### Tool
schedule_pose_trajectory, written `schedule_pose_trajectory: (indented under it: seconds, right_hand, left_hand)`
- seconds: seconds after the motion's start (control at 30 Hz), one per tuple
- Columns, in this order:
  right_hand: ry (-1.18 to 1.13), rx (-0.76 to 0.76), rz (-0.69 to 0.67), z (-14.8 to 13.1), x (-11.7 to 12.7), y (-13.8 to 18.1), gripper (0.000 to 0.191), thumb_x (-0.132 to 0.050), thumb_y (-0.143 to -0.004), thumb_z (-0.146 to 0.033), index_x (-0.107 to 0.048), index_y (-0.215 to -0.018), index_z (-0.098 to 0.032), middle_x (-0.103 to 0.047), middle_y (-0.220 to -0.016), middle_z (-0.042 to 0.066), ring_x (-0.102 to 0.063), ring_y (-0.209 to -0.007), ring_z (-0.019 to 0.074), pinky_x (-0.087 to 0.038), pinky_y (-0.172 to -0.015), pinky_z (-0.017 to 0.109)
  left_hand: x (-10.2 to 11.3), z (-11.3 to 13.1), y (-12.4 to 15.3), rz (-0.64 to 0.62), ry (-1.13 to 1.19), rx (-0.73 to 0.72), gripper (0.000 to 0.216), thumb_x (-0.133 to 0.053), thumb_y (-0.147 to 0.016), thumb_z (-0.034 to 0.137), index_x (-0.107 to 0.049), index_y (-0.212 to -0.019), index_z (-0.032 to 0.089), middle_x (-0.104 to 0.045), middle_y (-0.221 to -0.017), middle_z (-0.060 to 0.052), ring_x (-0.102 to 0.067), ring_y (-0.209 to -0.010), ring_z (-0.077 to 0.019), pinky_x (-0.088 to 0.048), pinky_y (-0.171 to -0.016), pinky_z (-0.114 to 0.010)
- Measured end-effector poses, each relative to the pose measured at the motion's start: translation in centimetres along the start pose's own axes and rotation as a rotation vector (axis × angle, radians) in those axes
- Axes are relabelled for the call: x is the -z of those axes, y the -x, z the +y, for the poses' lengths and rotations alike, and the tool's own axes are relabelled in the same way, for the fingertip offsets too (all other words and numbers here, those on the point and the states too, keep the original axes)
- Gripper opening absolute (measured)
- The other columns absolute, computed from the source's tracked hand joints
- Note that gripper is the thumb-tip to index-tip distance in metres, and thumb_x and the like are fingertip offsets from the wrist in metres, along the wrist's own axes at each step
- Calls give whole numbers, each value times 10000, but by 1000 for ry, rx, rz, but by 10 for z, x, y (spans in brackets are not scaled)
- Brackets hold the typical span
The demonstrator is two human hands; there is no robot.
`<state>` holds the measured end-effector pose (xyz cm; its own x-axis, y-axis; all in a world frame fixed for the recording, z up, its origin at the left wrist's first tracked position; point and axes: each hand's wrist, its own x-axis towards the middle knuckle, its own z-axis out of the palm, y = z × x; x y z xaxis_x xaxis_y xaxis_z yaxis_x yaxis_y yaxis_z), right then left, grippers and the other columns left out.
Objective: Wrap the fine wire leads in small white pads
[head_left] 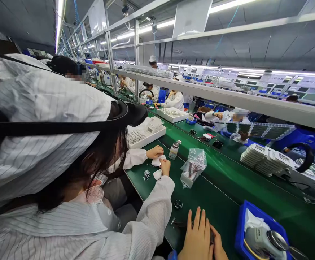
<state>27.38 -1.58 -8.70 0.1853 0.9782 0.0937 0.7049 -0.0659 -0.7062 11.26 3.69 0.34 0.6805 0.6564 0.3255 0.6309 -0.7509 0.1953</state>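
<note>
At the bottom edge, my left hand point(197, 236) lies with its fingers stretched out and close together over a dark item, whose kind I cannot make out. Beside it, my right hand point(219, 243) shows only in part, with bent fingers closed at the edge of the same dark item point(212, 237). Just beyond my left hand lie a small bundle of black and white parts point(178, 204) and some tiny white pieces point(173, 220) on the green bench point(214, 196). To the right of my hands stands a blue tray point(240, 231) holding a dispenser bottle point(264, 240) and white cloth.
At left, a co-worker in a striped white smock leans in; their hands point(160, 159) work on a white piece. Nearby are a bottle point(174, 150), a plastic bag of wires point(193, 166) and a white tray point(149, 139). White stacks point(265, 159) stand across the bench, beneath a metal shelf rail point(227, 92).
</note>
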Motion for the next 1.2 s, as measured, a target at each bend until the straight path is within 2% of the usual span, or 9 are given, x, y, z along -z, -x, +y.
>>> schedule_pose_trajectory:
  seconds: [0.07,0.13,0.23,0.33,0.47,0.63,0.9,1.0,1.2]
  right_hand:
    - [-38,70,18,6,-4,1,643,-483,-906,-371,-278,-1464,-128,-488,-1436,255,-548,-1295,339,-467,-1058,502]
    - [-70,129,40,13,-3,0,628,-497,-915,-432,-314,-1445,-147,-510,-1409,258,-557,-1278,358,-489,-1028,524]
    - [-115,155,78,15,-2,1,565,-457,-945,-460,-375,-1427,-176,-503,-1421,232,-547,-1289,349,-508,-1018,508]
    - [-143,156,108,6,-6,7,581,-406,-977,-419,-290,-1497,-186,-456,-1477,197,-465,-1369,326,-471,-1069,497]
    - [-5,155,208,-7,-19,8,572,-327,-993,-436,-264,-1526,-240,-419,-1518,148,-295,-1464,360,-401,-1102,588]
    - [139,203,298,-13,-31,0,566,-291,-993,-432,-218,-1539,-301,-442,-1505,93,-320,-1456,339,-393,-1106,606]
    - [178,163,188,-27,-24,14,591,-316,-1016,-371,-103,-1556,-261,-308,-1583,117,-226,-1496,306,-374,-1129,566]
    - [153,164,148,-31,-21,13,568,-346,-1009,-354,-166,-1535,-242,-306,-1582,127,-200,-1504,299,-356,-1145,560]
    - [110,86,62,-47,-3,11,427,-381,-982,-305,-427,-1397,-213,-283,-1591,137,-157,-1513,311,-307,-1166,591]
  left_hand:
    - [1,-1,6,49,-49,-20,616,-442,-923,302,-383,-1469,22,-322,-1570,-194,-236,-1465,-365,-264,-1130,-574]
    - [7,-3,10,36,-58,-40,644,-435,-913,288,-337,-1492,22,-302,-1580,-191,-228,-1465,-360,-259,-1129,-567]
    - [13,-7,10,-6,-47,-60,655,-424,-901,279,-325,-1497,24,-306,-1578,-190,-243,-1455,-369,-249,-1125,-578]
    - [15,-8,10,-8,-61,-69,651,-417,-896,280,-339,-1490,25,-354,-1554,-190,-275,-1438,-368,-251,-1118,-577]
    - [17,-7,11,50,-122,-71,627,-405,-902,293,-373,-1475,39,-412,-1523,-174,-309,-1413,-364,-251,-1104,-577]
    - [30,0,9,125,-193,-38,571,-410,-931,327,-448,-1436,66,-492,-1465,-156,-350,-1384,-360,-224,-1112,-569]
    - [22,4,7,73,-157,-14,515,-404,-988,353,-475,-1421,83,-501,-1460,-162,-411,-1361,-341,-286,-1109,-573]
    - [22,2,7,-2,-105,-35,498,-370,-1009,360,-477,-1415,92,-501,-1462,-155,-433,-1347,-330,-289,-1121,-595]
    - [25,3,8,-68,-46,-8,463,-384,-1013,392,-568,-1318,97,-594,-1341,-169,-507,-1274,-331,-287,-1134,-630]
